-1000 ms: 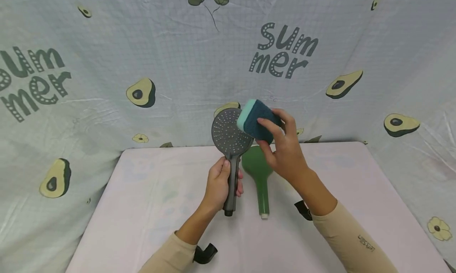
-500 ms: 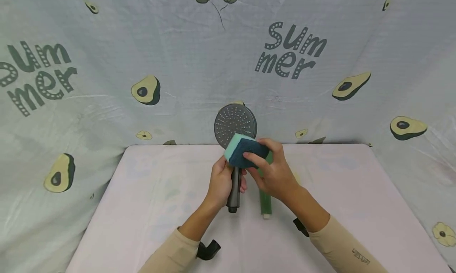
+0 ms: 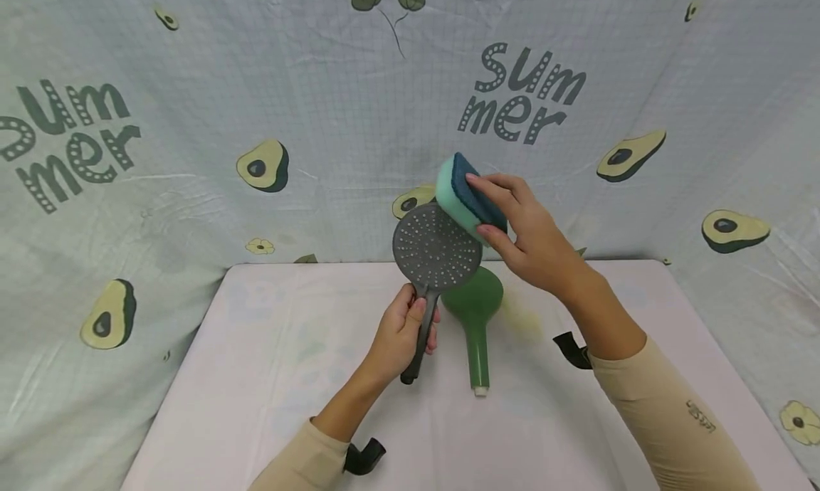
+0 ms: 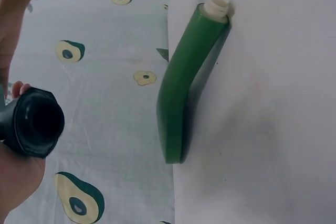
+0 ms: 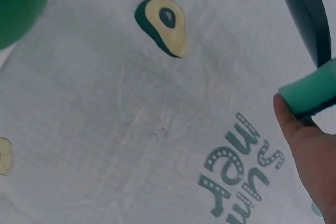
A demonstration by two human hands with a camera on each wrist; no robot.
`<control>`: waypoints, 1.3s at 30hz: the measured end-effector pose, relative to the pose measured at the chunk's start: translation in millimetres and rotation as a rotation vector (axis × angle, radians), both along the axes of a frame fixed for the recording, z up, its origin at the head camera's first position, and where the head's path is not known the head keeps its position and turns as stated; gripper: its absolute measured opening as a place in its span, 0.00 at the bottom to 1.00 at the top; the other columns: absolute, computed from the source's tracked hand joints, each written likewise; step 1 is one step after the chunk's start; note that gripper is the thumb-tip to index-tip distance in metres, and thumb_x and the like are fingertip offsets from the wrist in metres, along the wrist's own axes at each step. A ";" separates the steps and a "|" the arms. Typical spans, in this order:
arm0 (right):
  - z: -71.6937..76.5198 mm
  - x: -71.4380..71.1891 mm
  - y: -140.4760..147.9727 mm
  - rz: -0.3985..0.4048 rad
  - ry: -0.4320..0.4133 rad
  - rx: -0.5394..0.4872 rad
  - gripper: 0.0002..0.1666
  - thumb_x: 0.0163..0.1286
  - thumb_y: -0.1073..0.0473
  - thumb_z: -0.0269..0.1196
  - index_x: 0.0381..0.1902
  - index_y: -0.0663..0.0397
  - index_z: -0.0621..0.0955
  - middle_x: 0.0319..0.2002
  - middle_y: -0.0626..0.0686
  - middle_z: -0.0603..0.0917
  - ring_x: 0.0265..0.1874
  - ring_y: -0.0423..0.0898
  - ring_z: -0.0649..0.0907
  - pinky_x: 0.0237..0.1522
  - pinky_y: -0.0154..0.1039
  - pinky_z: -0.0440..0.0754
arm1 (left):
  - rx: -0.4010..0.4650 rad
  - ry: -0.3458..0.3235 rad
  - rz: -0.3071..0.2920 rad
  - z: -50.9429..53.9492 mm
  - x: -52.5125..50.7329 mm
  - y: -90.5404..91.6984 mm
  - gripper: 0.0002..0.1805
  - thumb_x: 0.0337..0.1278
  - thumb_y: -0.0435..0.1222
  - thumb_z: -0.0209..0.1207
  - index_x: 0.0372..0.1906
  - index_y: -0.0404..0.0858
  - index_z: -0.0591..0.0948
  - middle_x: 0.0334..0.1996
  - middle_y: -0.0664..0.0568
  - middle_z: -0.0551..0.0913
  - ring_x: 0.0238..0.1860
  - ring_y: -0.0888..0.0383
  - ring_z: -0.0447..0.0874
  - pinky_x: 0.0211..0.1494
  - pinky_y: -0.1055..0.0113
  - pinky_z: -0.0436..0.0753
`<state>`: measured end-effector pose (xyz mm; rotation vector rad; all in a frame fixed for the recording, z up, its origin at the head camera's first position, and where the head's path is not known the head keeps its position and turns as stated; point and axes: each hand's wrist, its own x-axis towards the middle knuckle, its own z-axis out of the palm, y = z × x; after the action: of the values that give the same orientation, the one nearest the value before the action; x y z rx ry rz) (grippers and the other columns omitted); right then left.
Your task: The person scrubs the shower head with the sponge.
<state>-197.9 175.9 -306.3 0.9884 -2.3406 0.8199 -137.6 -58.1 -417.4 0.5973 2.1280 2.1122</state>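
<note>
My left hand (image 3: 398, 332) grips the handle of a dark grey shower head (image 3: 435, 247), whose nozzle face is turned toward the head camera. In the left wrist view the hollow lower end of that shower head (image 4: 44, 121) shows beside the palm. Between fingers and thumb my right hand (image 3: 534, 238) holds a sponge (image 3: 470, 198), light teal with a dark blue side. Its teal side lies against the upper right rim of the shower head. A green shower head (image 3: 475, 313) with a white threaded end rests on the table just behind, to the right.
A pale pink table (image 3: 275, 377) spreads under both arms. Behind it hangs a light cloth (image 3: 346, 156) printed with avocados and lettering. Black wrist mounts (image 3: 365, 457) stick out near each sleeve.
The sponge went down over the shower head's neck, then back up to its upper right rim, tilting on the way. The grey shower head now leans further right.
</note>
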 end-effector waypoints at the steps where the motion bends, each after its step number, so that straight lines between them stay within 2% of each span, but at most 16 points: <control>1: 3.5 0.1 0.8 0.001 -0.022 0.006 0.40 0.73 0.64 0.65 0.79 0.47 0.64 0.70 0.63 0.67 0.68 0.58 0.72 0.67 0.64 0.75 | -0.010 0.009 0.004 -0.1 0.3 -0.6 0.14 0.86 0.38 0.39 0.53 0.30 0.69 0.38 0.33 0.78 0.23 0.60 0.79 0.27 0.68 0.84; 3: 5.5 2.1 1.7 0.010 -0.057 -0.008 0.41 0.72 0.65 0.65 0.79 0.47 0.64 0.70 0.62 0.68 0.69 0.58 0.72 0.67 0.64 0.76 | -0.019 0.036 0.022 0.2 0.2 -2.2 0.14 0.85 0.38 0.39 0.53 0.30 0.69 0.38 0.35 0.78 0.23 0.60 0.78 0.27 0.67 0.84; 5: -0.1 5.8 1.6 0.040 -0.101 -0.057 0.42 0.72 0.67 0.64 0.80 0.50 0.62 0.71 0.62 0.66 0.69 0.58 0.73 0.67 0.64 0.76 | -0.010 0.060 0.046 2.3 -0.5 -4.2 0.14 0.85 0.38 0.39 0.53 0.29 0.69 0.38 0.36 0.79 0.23 0.60 0.78 0.26 0.67 0.84; 10: -35.3 20.2 -0.7 0.108 -0.245 -0.176 0.43 0.76 0.68 0.60 0.81 0.54 0.51 0.75 0.65 0.62 0.67 0.64 0.78 0.65 0.60 0.79 | 0.032 0.099 0.102 8.3 -5.0 -10.7 0.15 0.85 0.38 0.40 0.52 0.29 0.69 0.37 0.38 0.79 0.22 0.60 0.80 0.26 0.66 0.85; 13: -56.6 26.6 -0.6 0.102 -0.299 -0.216 0.43 0.78 0.67 0.58 0.81 0.55 0.48 0.74 0.67 0.62 0.63 0.65 0.81 0.63 0.57 0.80 | 0.022 0.086 0.117 9.8 -5.7 -14.2 0.13 0.85 0.38 0.42 0.53 0.30 0.69 0.37 0.39 0.79 0.23 0.61 0.80 0.27 0.68 0.85; 16: -63.6 29.2 3.7 0.072 -0.314 -0.224 0.42 0.78 0.67 0.58 0.81 0.54 0.50 0.74 0.66 0.64 0.63 0.65 0.81 0.63 0.56 0.80 | -0.014 0.071 0.106 9.1 -4.5 -16.0 0.12 0.84 0.37 0.44 0.55 0.31 0.69 0.39 0.39 0.79 0.24 0.61 0.79 0.29 0.69 0.85; 20: -50.8 26.5 14.1 0.046 -0.283 -0.168 0.41 0.77 0.67 0.59 0.81 0.53 0.56 0.74 0.63 0.66 0.65 0.63 0.80 0.65 0.52 0.79 | -0.062 0.104 0.087 5.6 -3.1 -19.0 0.12 0.83 0.35 0.45 0.59 0.32 0.70 0.40 0.39 0.80 0.26 0.59 0.79 0.31 0.68 0.85; 25: -23.3 18.5 26.2 0.054 -0.145 -0.061 0.36 0.76 0.63 0.61 0.79 0.50 0.66 0.71 0.58 0.73 0.66 0.55 0.78 0.66 0.44 0.80 | -0.139 0.193 0.067 -1.8 -2.5 -22.1 0.12 0.82 0.35 0.47 0.58 0.33 0.73 0.38 0.42 0.81 0.27 0.58 0.78 0.30 0.68 0.83; 29: -2.0 16.7 27.2 0.098 -0.014 0.099 0.30 0.80 0.55 0.58 0.77 0.42 0.70 0.71 0.60 0.73 0.65 0.56 0.76 0.58 0.53 0.79 | -0.255 0.259 0.059 -9.1 -1.6 -20.5 0.13 0.81 0.34 0.49 0.60 0.33 0.75 0.36 0.47 0.81 0.29 0.61 0.77 0.30 0.69 0.81; 31: 5.4 18.4 23.4 0.124 0.064 0.197 0.29 0.80 0.54 0.58 0.76 0.40 0.71 0.70 0.63 0.72 0.65 0.58 0.76 0.59 0.57 0.80 | -0.314 0.290 0.068 -9.9 -0.8 -18.7 0.16 0.80 0.33 0.51 0.63 0.32 0.76 0.36 0.49 0.80 0.29 0.62 0.76 0.31 0.69 0.81; 35: 11.3 27.7 8.5 0.154 0.197 0.362 0.30 0.76 0.59 0.64 0.74 0.41 0.74 0.68 0.67 0.72 0.64 0.63 0.76 0.63 0.60 0.79 | -0.399 0.325 0.070 -7.6 -0.6 -14.1 0.18 0.78 0.31 0.53 0.66 0.30 0.76 0.37 0.49 0.82 0.31 0.62 0.76 0.34 0.69 0.82; 39: 8.5 35.9 1.4 0.136 0.216 0.409 0.36 0.70 0.63 0.69 0.73 0.40 0.74 0.68 0.68 0.71 0.65 0.64 0.75 0.62 0.60 0.80 | -0.401 0.279 0.037 -7.2 -1.1 -11.9 0.19 0.78 0.32 0.53 0.67 0.31 0.76 0.40 0.45 0.85 0.31 0.63 0.77 0.34 0.69 0.82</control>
<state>-162.0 177.3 -297.8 1.3413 -2.3146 0.2612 -138.6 -70.0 -424.6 0.8440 2.6287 1.6184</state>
